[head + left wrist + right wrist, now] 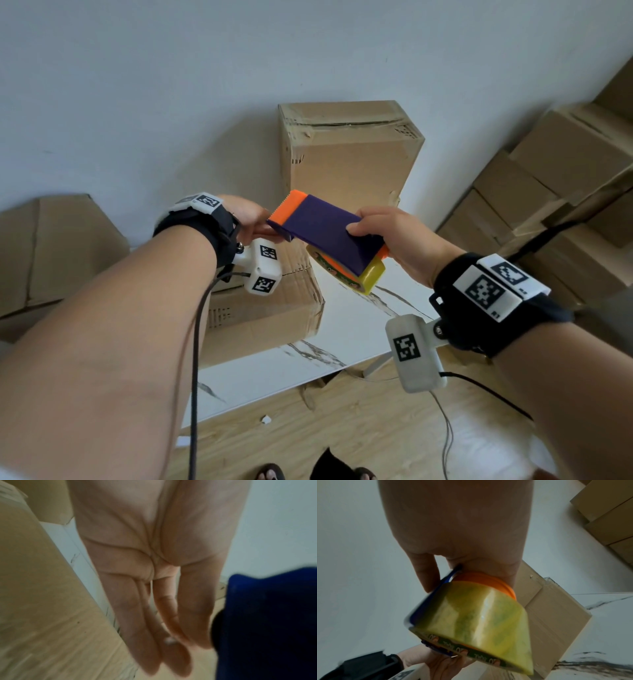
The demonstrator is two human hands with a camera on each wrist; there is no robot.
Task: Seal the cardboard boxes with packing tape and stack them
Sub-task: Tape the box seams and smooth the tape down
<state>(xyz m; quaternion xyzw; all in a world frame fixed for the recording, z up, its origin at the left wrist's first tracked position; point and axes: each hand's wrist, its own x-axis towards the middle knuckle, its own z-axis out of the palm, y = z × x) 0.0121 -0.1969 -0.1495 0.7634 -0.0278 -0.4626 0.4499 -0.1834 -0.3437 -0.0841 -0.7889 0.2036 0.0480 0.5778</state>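
Observation:
My right hand point(383, 236) grips a tape dispenser point(325, 228) with a purple body and an orange toothed cutter, thumb on top. It holds a yellowish roll of packing tape point(481, 615). The dispenser hangs in the air in front of a tall cardboard box point(349, 150). My left hand point(253, 217) is at the cutter end, its fingertips hidden behind the dispenser. In the left wrist view its fingers point(154, 635) lie straight and close together beside the blue body point(267, 622), with nothing plainly held. A lower cardboard box point(263, 308) lies on the table under my left wrist.
The white marble-patterned table point(356, 329) carries both boxes; its front edge runs over a wooden floor point(342, 428). Several cardboard boxes point(565, 164) are stacked at the right against the wall. A flattened-looking box point(51, 253) sits at the left. Cables hang from both wrists.

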